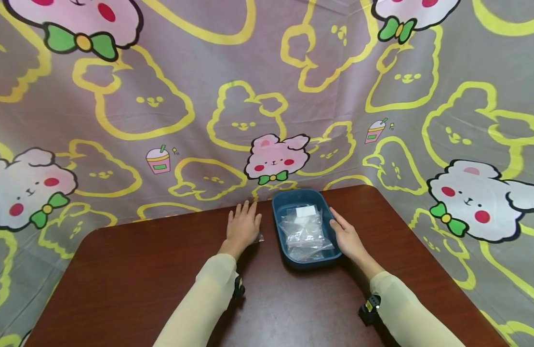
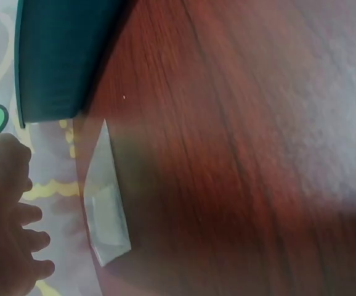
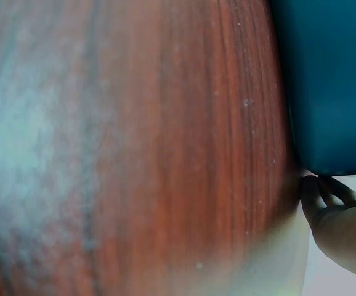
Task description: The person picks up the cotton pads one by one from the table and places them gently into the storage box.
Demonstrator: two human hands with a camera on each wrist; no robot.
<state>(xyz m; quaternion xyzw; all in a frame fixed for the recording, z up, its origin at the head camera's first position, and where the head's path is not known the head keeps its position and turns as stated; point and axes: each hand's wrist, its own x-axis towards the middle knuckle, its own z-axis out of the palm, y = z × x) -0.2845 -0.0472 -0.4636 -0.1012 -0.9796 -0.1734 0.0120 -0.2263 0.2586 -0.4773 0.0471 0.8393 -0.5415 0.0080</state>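
My left hand (image 1: pixel 243 225) is over the table with its fingers extended, just left of the blue bin. Beside and partly under it lies a small clear plastic bag (image 2: pixel 107 213) with a whitish patch; in the head view only a corner of the bag (image 1: pixel 260 238) shows. The blue plastic bin (image 1: pixel 288 254) holds several clear zip bags (image 1: pixel 303 233), one with a white label (image 1: pixel 306 211). At the bin's right side, my right hand (image 1: pixel 348 239) grips the wall near the rim. In the right wrist view its fingers (image 3: pixel 332 197) meet the bin's end, partly hidden.
The dark reddish-brown wooden table (image 1: pixel 163 279) has rounded far corners. A patterned cloth (image 1: pixel 197 120) with cartoon bears and rabbits hangs right behind it and along the right side. Small dark cameras are strapped on both wrists.
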